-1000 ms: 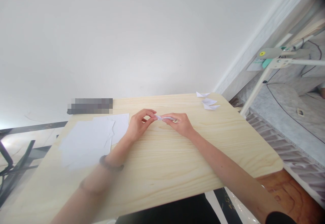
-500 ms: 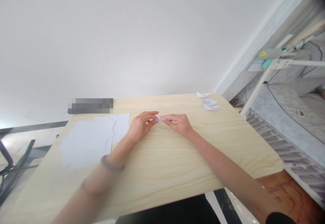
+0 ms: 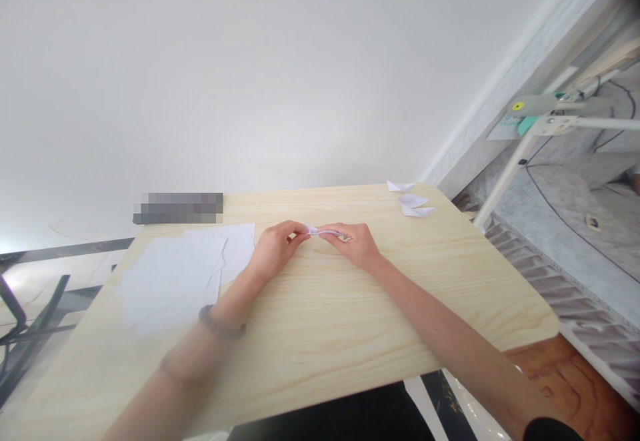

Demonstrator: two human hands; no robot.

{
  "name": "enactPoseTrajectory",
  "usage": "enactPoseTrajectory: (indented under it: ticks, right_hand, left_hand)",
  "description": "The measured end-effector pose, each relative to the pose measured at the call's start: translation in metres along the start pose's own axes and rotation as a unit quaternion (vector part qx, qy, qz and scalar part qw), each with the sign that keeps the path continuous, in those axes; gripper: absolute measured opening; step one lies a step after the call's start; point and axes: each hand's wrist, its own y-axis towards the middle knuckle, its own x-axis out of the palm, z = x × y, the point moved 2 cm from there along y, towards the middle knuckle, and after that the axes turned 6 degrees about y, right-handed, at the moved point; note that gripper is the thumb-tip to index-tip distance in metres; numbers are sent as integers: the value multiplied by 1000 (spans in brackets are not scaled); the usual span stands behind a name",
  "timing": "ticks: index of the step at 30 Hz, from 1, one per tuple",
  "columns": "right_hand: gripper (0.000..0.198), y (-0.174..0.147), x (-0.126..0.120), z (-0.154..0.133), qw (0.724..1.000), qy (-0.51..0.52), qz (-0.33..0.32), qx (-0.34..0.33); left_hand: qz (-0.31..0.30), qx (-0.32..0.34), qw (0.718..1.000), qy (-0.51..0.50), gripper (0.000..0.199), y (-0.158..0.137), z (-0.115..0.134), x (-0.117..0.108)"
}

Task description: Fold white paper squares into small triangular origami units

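A small folded piece of white paper [image 3: 315,231] is held between my two hands, above the middle of the wooden table [image 3: 320,314]. My left hand [image 3: 275,246] pinches its left end between thumb and fingers. At the other end, my right hand [image 3: 354,243] grips the paper the same way, fingertips close to the left ones. The paper is seen nearly edge-on, and much of it is hidden by the fingers, so its full shape cannot be made out.
Left of my hands lies a stack of white paper sheets [image 3: 170,281]. Several folded white paper pieces [image 3: 414,205] rest near the far right corner. A dark, blurred-out object [image 3: 178,208] sits at the far left edge. Behind the table rises a white wall [image 3: 300,81]; a white metal frame [image 3: 505,177] stands to the right.
The raised fingers of my left hand have come down and closed onto the folded paper. My right hand stays almost where it was.
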Motion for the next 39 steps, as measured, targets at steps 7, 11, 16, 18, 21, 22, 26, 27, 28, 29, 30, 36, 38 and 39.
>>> enactPoseTrajectory:
  ticks: [7, 11, 16, 18, 21, 22, 26, 27, 28, 29, 30, 36, 38, 39]
  right_hand:
    - [21, 0, -1, 2, 999, -31, 13, 7]
    - [23, 0, -1, 3, 999, -33, 19, 7]
    - [23, -1, 0, 3, 999, -27, 16, 9]
    - [21, -1, 0, 3, 1000, -20, 4, 9]
    - [21, -1, 0, 2, 1000, -15, -6, 8]
    - [21, -1, 0, 1, 1000, -15, -6, 8]
    - [22, -1, 0, 1, 1000, -20, 0, 6]
    - [22, -1, -1, 2, 1000, -23, 4, 7]
    - [23, -1, -1, 2, 1000, -25, 8, 8]
    - [23, -1, -1, 3, 1000, -27, 10, 9]
    - [23, -1, -1, 3, 1000, -28, 11, 9]
    - [19, -1, -1, 2, 1000, -21, 12, 6]
    - [19, -1, -1, 1, 1000, -16, 10, 6]
    - [20, -1, -1, 0, 1000, -15, 9, 7]
  left_hand:
    - [36, -35, 998, -42, 22, -1, 2, -2]
    - [38, -31, 998, -36, 24, -1, 2, -3]
    - [16, 5, 1000, -21, 27, 0, 2, -2]
    - [-5, 25, 999, -19, 25, 0, 3, -1]
    - [-23, 35, 999, -21, 23, 0, 3, -1]
    - [-25, 34, 999, -19, 23, 0, 3, -1]
    - [-39, 40, 998, 17, 25, -1, 5, -3]
    - [-42, 46, 998, 32, 25, -2, 5, -3]
    - [-44, 54, 996, 48, 25, -2, 6, -4]
    - [-44, 63, 995, 64, 26, -3, 7, -5]
    - [-42, 72, 994, 77, 26, -3, 8, -5]
    - [26, 116, 984, 136, 22, -2, 9, -6]
    - [66, 128, 977, 160, 20, -1, 8, -7]
    - [74, 138, 974, 163, 19, -1, 7, -7]
